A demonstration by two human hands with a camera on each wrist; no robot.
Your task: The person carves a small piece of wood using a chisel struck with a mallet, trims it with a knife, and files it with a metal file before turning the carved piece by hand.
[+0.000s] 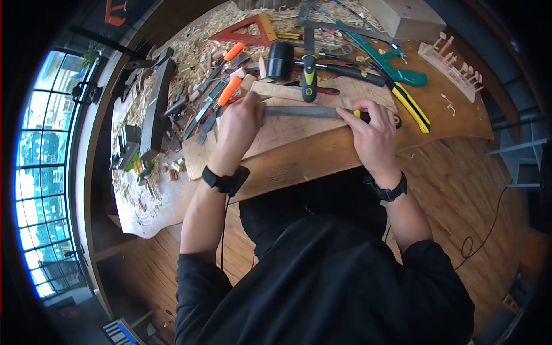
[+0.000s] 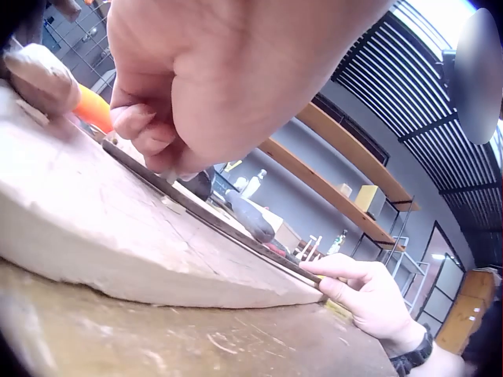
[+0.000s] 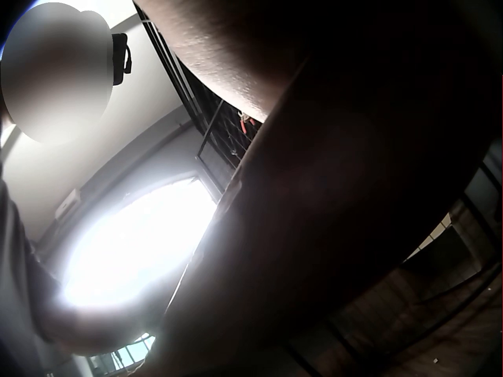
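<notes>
So the metal file (image 1: 302, 111) was up in the upper middle of the frame, lying level across a pale wooden board (image 1: 270, 137) on the workbench (image 1: 322, 154). Left hand (image 1: 240, 122) had its fingers curled in, pinching the file's left end. Right hand (image 1: 375, 135) gripped it by the yellow-and-black handle, thumb up on the metal. The right wrist view was mostly too dark to help.

Just above the file sat a black mallet (image 1: 280, 60), with a green-handled saw (image 1: 409, 76) and a yellow cutter (image 1: 411, 106) toward the upper right. Wood shavings (image 1: 184, 43) covered loads of the upper left.
</notes>
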